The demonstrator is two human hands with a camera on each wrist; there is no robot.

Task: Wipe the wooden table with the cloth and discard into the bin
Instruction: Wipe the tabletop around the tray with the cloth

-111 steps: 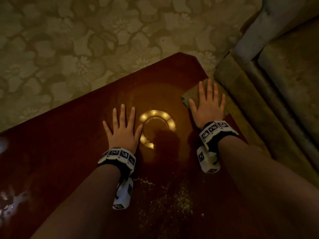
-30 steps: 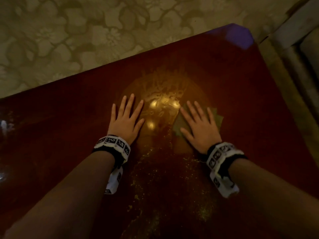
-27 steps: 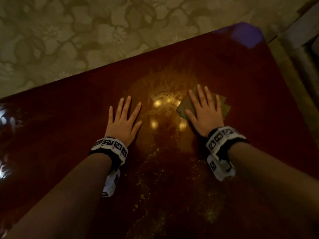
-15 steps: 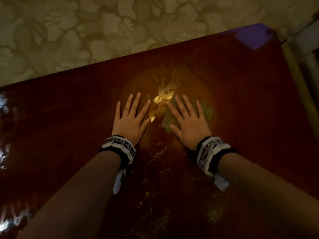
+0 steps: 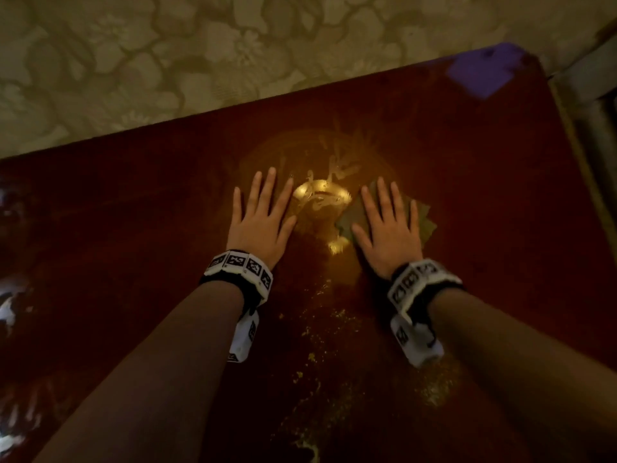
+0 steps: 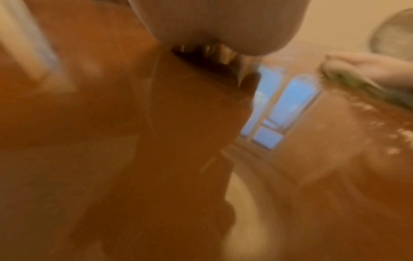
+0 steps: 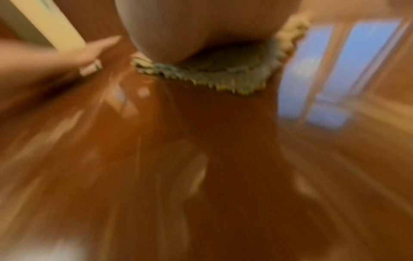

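Observation:
The glossy dark red wooden table [image 5: 133, 228] fills most of the head view. My right hand [image 5: 387, 225] lies flat, fingers straight, pressing a folded greenish cloth [image 5: 424, 222] onto the tabletop. The cloth's fringed edge [image 7: 212, 77] shows under my palm in the blurred right wrist view, and the cloth [image 6: 362, 88] also shows in the left wrist view. My left hand [image 5: 263, 212] rests flat on the bare wood beside it, fingers spread. Yellowish crumbs [image 5: 320, 332] lie scattered on the table between my forearms. No bin is in view.
A ring-shaped lamp reflection [image 5: 320, 198] glares between my hands over smeared wipe marks. Patterned carpet [image 5: 167, 61] lies beyond the table's far edge. A sofa edge [image 5: 597, 88] stands close along the table's right side. A purple reflection [image 5: 484, 71] marks the far right corner.
My right hand has slid the cloth to the right and slightly forward since half a second ago, after sweeping left before that. My left hand stays flat in place.

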